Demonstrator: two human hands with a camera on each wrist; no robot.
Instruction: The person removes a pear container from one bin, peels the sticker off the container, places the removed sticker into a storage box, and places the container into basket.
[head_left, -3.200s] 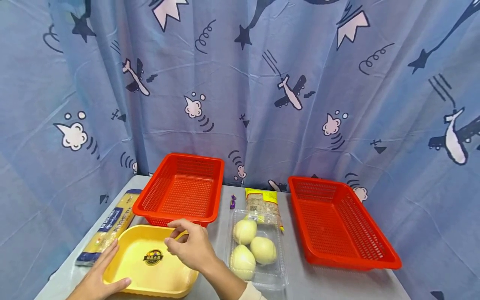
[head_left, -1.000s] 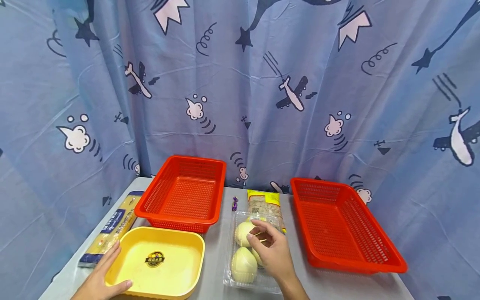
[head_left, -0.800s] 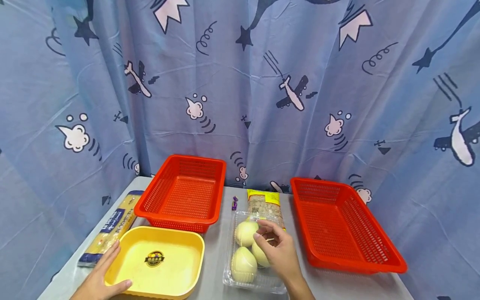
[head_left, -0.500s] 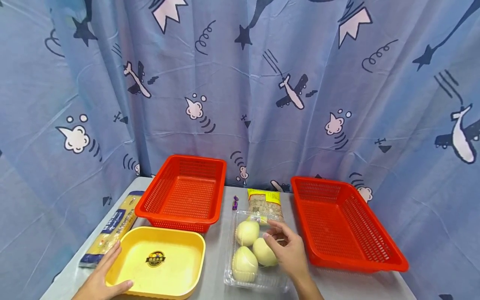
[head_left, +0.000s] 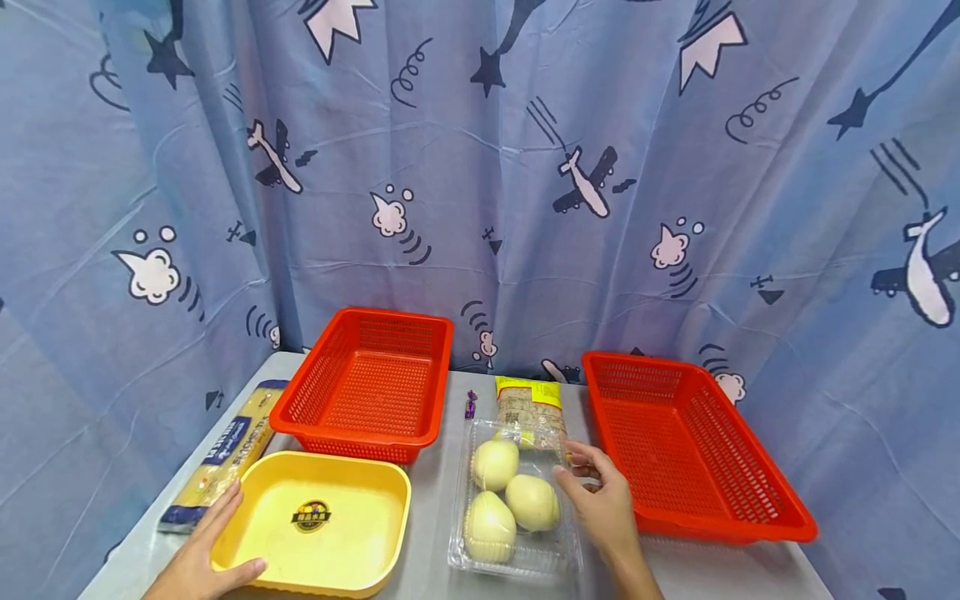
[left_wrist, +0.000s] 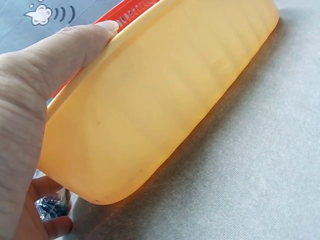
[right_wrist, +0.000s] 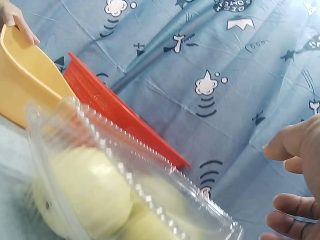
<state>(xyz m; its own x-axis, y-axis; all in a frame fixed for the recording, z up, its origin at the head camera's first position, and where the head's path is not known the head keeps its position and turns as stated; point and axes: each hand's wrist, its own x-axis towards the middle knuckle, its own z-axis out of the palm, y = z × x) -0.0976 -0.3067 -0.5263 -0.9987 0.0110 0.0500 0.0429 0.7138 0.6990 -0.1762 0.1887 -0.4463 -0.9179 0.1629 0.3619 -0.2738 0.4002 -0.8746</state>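
My left hand (head_left: pixel 202 546) is at the left corner of a yellow plastic basin (head_left: pixel 330 557), its fingers spread along the outer wall. In the left wrist view the thumb lies on the rim of the basin (left_wrist: pixel 165 85). My right hand (head_left: pixel 600 500) hovers at the right edge of a clear plastic box (head_left: pixel 528 562), fingers loosely bent, holding nothing. Three pale yellow pears (head_left: pixel 489 527) sit inside the box. The right wrist view shows a gap between the hand (right_wrist: pixel 295 175) and the box (right_wrist: pixel 55 135). Whether the lid is fastened I cannot tell.
Red baskets stand behind the basin (head_left: pixel 375 433) and at the right (head_left: pixel 712 525). A spaghetti packet (head_left: pixel 225 454) lies at the left. Behind the box are a yellow-topped bag (head_left: pixel 528 400) and a purple wrapped candy (head_left: pixel 470 405). A blue patterned curtain (head_left: pixel 480 167) hangs behind the table.
My right hand has moved from above the yellow basin, across the box of pears, to the box's right edge. My left hand has stayed at the basin.
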